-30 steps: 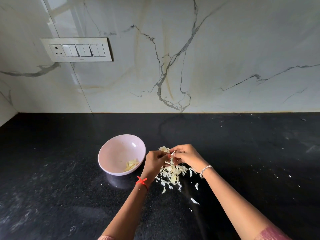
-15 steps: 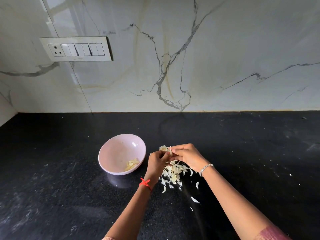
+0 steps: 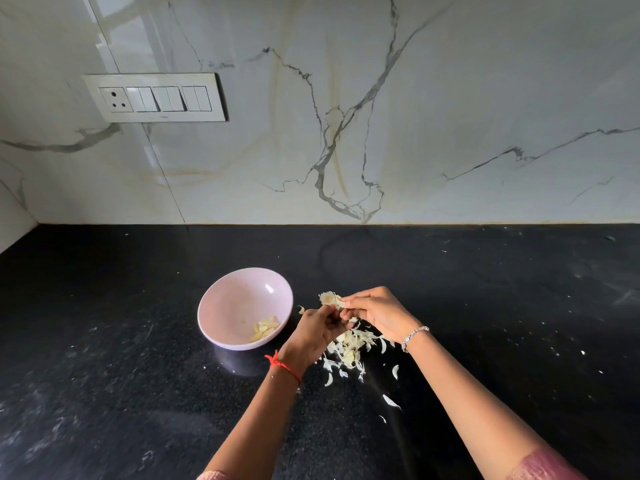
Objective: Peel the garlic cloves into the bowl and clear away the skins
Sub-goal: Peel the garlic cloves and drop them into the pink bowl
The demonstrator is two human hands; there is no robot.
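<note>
Working a garlic piece (image 3: 329,298) just above the skins (image 3: 349,348), both hands are on it: left hand (image 3: 313,336) curled round its underside, right hand (image 3: 375,311) pinching the papery edge. It looks light, dry and easily torn, so grip the firm root end. Peeled cloves (image 3: 265,329) lie in the pink bowl (image 3: 235,299), just left. The switch panel (image 3: 156,97) shows no legible writing.

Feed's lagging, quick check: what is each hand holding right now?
Left hand: closed, pinching the garlic piece from below.
Right hand: closed, pinching the same garlic piece.
</note>
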